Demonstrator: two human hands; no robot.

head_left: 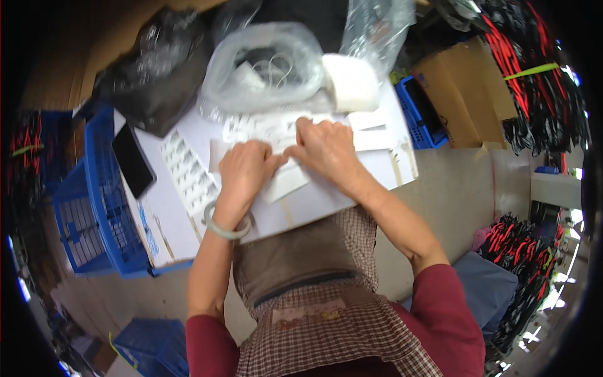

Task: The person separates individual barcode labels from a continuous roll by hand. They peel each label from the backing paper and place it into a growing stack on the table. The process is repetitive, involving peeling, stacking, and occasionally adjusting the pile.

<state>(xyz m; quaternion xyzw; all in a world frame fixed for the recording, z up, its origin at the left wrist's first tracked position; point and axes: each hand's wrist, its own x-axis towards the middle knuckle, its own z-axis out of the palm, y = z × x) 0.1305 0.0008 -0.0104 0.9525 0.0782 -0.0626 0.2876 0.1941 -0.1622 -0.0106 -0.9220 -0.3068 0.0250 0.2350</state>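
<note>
Over the white tabletop, my left hand [246, 168] and my right hand [325, 147] are side by side, thumbs almost meeting. Both have their fingers curled in and closed. What they pinch is hidden beneath the fingers. A plain white slip [287, 183] shows just below the thumbs; whether it is gripped, I cannot tell. Beyond the hands lies a white sheet with dark printed marks [257, 127]. Another sheet with rows of small dark marks [187, 168] lies left of my left hand. White strips [372, 139] are by my right hand. A pale bangle [226, 231] circles my left wrist.
A clear plastic bag [220, 88] with loops and a white piece inside stands at the back, beside a white roll [353, 81]. A dark phone-like slab [134, 161] lies at the left edge, near a blue crate [103, 188]. A cardboard box [468, 91] stands right.
</note>
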